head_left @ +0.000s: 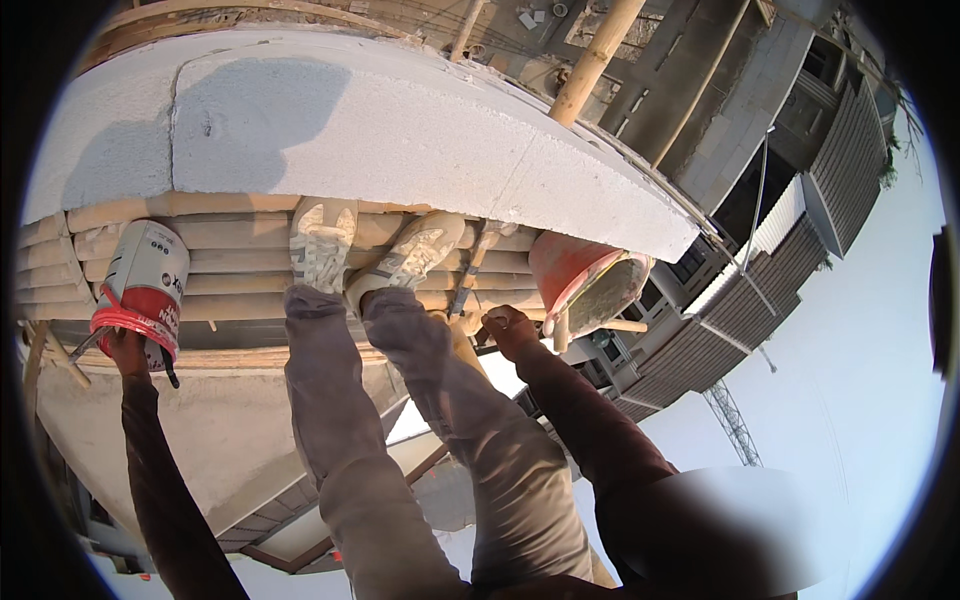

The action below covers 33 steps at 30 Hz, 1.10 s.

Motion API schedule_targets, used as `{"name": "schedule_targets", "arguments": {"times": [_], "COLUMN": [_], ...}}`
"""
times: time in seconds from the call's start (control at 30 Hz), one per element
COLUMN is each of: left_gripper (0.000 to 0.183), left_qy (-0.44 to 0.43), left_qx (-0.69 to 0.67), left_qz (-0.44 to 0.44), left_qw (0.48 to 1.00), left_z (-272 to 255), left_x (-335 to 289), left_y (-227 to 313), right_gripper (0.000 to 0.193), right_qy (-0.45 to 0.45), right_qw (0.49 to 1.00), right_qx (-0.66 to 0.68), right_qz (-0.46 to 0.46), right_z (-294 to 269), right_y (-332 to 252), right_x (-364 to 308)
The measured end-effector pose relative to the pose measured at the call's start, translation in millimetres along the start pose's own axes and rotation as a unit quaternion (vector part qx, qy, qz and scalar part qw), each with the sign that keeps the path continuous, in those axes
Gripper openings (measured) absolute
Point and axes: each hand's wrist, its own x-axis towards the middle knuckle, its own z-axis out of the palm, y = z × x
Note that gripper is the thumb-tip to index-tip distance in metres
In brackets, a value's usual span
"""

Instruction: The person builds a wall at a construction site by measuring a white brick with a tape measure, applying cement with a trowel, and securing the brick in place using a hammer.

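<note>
My left hand (128,352) is closed on the red rim of a white and red paint bucket (147,270), which stands tipped at the left end of a bamboo platform. A dark handle-like piece sticks out at its mouth. My right hand (512,333) is closed beside the platform's near edge; what it holds, if anything, I cannot make out. Just beyond it lies a hammer-like tool (466,280) with a dark shaft, against the bamboo. To the right of that hand a red bucket (575,270) leans over, its inside coated with grey.
My shoes (323,245) stand on the bamboo poles (235,262). Along the far side runs a pale block wall (420,140) with a joint line. A wooden pole (598,60) rises past it. Ground and roofs (740,290) lie far below to the right; a crane (733,425) shows beyond.
</note>
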Motion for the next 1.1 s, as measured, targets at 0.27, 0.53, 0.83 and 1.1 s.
{"name": "schedule_targets", "arguments": {"times": [0.27, 0.53, 0.83, 1.1], "left_gripper": [0.064, 0.063, 0.065, 0.048], "left_qy": [-0.042, -0.083, -0.352, -0.505], "left_qx": [-0.387, -0.128, -0.279, -0.164], "left_qz": [-0.326, -0.290, -0.204, -0.090], "left_qw": [0.862, 0.945, 0.870, 0.843], "left_z": [-121.0, -179.8, -131.1, -8.0], "left_x": [-53.1, -117.1, -109.2, -133.5], "left_y": [71.5, 352.8, 625.9, 688.3], "right_gripper": [0.043, 0.040, 0.056, 0.036], "right_qy": [-0.015, 0.034, 0.107, 0.124], "right_qw": [0.983, 0.930, 0.752, 0.732], "right_qx": [0.180, 0.352, 0.440, 0.589], "right_qz": [-0.037, -0.101, -0.478, -0.318], "right_z": [48.7, 48.9, 26.5, 35.1], "right_y": [25.9, -2.4, -141.6, -92.7], "right_x": [-20.5, -75.9, -207.0, -193.6]}}
